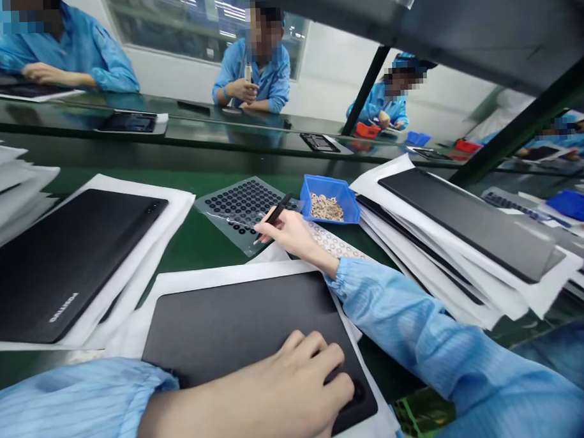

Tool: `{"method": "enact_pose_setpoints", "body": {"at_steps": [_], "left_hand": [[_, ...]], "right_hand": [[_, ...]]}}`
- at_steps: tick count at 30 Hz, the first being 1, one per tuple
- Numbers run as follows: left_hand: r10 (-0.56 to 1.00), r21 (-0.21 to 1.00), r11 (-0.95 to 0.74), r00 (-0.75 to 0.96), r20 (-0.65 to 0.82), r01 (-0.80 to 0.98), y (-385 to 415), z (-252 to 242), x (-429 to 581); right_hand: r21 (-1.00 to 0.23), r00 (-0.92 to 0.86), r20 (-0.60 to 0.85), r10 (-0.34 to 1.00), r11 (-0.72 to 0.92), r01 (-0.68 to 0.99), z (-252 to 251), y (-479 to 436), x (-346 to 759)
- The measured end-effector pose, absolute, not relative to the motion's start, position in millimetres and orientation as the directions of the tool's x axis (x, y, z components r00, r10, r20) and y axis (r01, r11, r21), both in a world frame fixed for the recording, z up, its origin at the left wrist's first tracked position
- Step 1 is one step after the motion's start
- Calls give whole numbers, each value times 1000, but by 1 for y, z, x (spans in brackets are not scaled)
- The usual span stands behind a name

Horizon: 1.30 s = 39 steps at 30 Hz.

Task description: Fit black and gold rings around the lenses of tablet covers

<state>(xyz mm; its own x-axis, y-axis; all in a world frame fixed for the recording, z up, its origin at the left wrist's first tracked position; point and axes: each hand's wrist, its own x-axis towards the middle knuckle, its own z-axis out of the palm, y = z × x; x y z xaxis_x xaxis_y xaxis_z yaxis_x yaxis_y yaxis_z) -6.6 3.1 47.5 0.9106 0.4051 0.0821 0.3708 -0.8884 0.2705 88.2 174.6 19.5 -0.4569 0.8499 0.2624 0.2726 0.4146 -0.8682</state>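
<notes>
My right hand (292, 233) is closed around a slim black pen-like tool (278, 210), its pale tip slanting down over a clear sheet (246, 208) with rows of black round stickers. In front of me a dark tablet back cover (219, 324) lies on white sheets (179, 280). My left hand (278, 385) rests on this cover, fingers bent and closed close to a round black camera spot (358, 390). Its thumb and fingertips are mostly hidden, so anything between them cannot be made out. Partly beneath my right wrist is a white sheet (338, 241) of ring-shaped pieces.
A blue bin (329, 186) holds many small tan rings. Covers interleaved with white sheets are stacked left (77, 252) and right (464, 219). Beyond runs a conveyor (250, 128) carrying tablet parts, with people in blue across it. A grey shelf (458, 41) overhangs the right.
</notes>
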Motion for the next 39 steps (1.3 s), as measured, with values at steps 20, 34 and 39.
{"method": "enact_pose_setpoints", "body": {"at_steps": [20, 34, 39], "left_hand": [[437, 315, -864, 896, 81, 393, 2, 47, -7], [691, 289, -721, 677, 253, 629, 38, 31, -27], [827, 302, -559, 492, 273, 772, 77, 18, -41]], "right_hand": [[-422, -706, 237, 668, 725, 545, 30, 153, 90], [-472, -498, 349, 794, 608, 639, 72, 109, 159], [-458, -242, 147, 959, 283, 843, 44, 82, 201]]}}
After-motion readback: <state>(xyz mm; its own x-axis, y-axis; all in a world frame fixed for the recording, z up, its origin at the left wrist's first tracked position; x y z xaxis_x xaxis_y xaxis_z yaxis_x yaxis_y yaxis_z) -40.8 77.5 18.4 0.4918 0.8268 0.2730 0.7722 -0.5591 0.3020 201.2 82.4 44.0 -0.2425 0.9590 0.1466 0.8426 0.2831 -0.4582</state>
